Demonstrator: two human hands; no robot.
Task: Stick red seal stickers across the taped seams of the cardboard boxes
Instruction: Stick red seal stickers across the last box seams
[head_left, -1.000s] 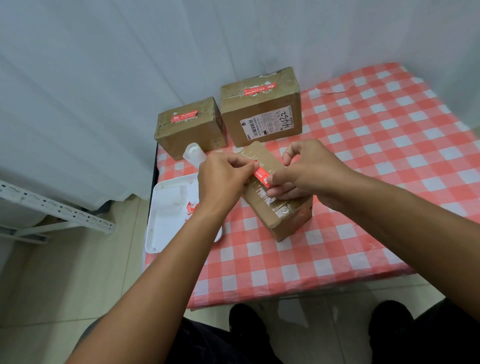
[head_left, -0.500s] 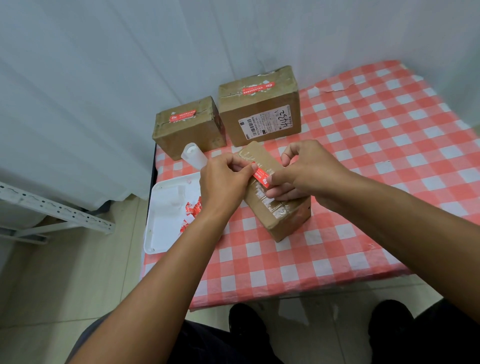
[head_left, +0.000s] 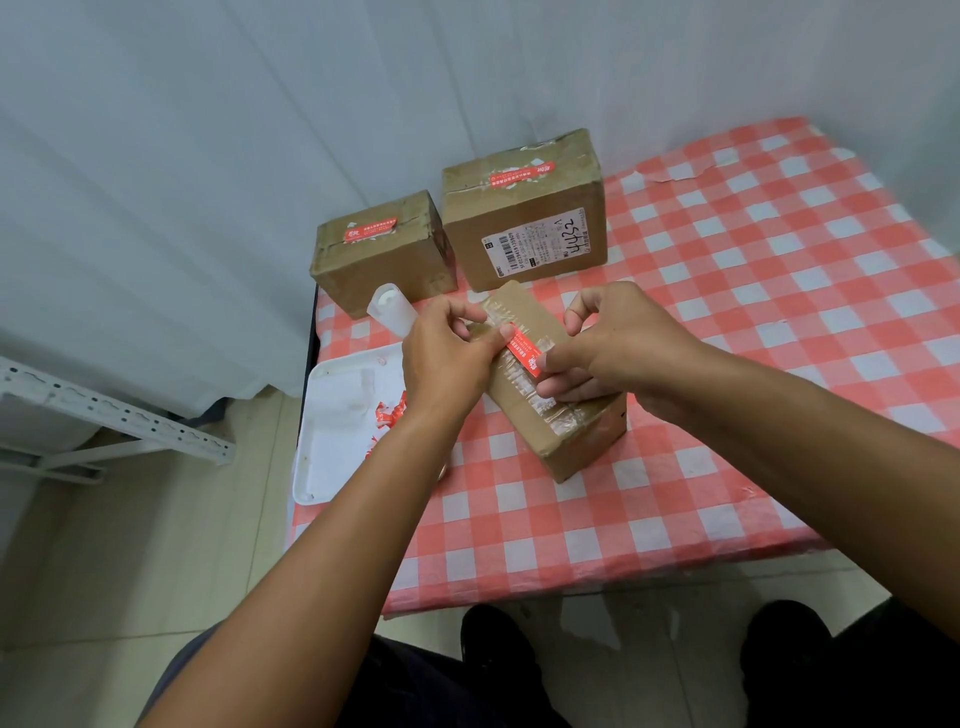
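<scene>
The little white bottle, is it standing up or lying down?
Tipped. The white bottle leans, cap end toward the boxes, beside the white tray.

A table (head_left: 675, 519) covered with a red-and-white checked cloth carries three cardboard boxes: a small box (head_left: 382, 260) at the far left, a larger labelled box (head_left: 524, 228) just right of it, and a taped box (head_left: 566, 436) nearer, set askew. A white tray (head_left: 337, 415) lies at the left edge, with a white bottle (head_left: 392, 312) just beyond it.
</scene>
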